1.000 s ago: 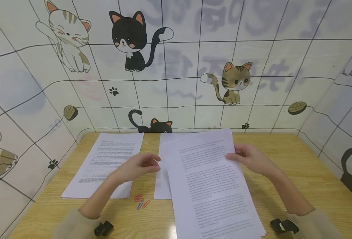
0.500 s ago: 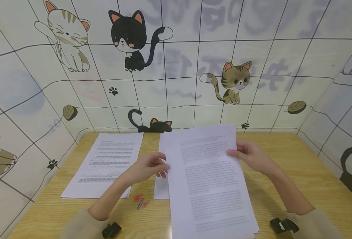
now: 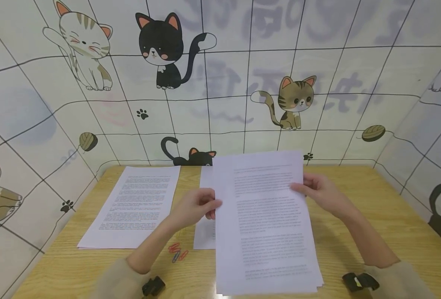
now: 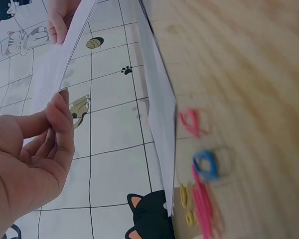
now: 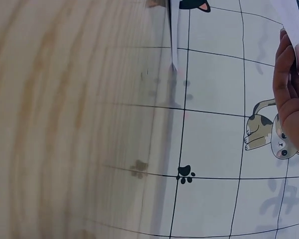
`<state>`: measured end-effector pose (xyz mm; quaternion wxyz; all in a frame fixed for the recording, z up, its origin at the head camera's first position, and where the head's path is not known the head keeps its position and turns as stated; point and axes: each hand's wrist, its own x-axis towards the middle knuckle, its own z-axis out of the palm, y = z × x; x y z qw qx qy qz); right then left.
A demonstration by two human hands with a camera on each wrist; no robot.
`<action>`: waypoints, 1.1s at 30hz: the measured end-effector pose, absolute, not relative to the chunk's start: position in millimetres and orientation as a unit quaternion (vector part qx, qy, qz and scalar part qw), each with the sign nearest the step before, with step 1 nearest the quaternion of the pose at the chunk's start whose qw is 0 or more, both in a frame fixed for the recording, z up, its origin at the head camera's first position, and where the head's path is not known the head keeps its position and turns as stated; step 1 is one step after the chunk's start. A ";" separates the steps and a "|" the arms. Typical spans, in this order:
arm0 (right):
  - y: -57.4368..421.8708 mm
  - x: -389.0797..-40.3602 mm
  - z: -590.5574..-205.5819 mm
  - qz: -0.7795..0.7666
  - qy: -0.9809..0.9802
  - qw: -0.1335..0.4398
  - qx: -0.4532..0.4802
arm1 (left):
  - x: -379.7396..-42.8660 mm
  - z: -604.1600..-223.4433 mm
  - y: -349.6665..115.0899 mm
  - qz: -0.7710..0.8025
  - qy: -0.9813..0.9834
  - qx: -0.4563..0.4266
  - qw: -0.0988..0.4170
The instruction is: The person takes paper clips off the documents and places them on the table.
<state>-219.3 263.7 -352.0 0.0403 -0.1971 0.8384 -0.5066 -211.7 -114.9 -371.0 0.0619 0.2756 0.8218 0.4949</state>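
A few printed sheets of paper (image 3: 267, 224) are held up off the table, their tops tilted toward the back wall. The left hand (image 3: 199, 206) pinches their left edge between thumb and fingers; the left wrist view shows this hand (image 4: 37, 149) at the paper's edge. At the upper right edge, the right hand (image 3: 323, 193) grips the sheets with its thumb in front and fingers behind. The lower right corners of the sheets do not quite line up. Behind them, another paper stack (image 3: 204, 232) lies on the table, mostly hidden.
On the left of the wooden table (image 3: 355, 232) lies a further printed stack (image 3: 134, 207). Red and blue paper clips (image 3: 176, 253) lie in front, between the stacks; yellow clips (image 4: 185, 201) show in the left wrist view. A cat-patterned wall covering (image 3: 227, 120) encloses the back and sides.
The left hand has moved right and now pinches the sheets' left edge. The sheets have risen and straightened more upright. The right hand has kept its grip and shifted slightly up and right.
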 end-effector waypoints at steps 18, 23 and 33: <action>292.2 -219.3 -356.1 -0.499 0.844 0.040 -0.192 | -228.6 -353.9 -82.1 0.540 0.808 0.238 0.011; 303.6 -218.2 -355.4 -0.504 0.840 0.044 -0.195 | -235.9 -347.7 -69.6 0.550 0.800 0.240 -0.002; 323.8 -218.2 -355.7 -0.478 0.868 -0.002 -0.135 | -244.1 -344.6 -42.9 0.594 0.772 0.228 -0.002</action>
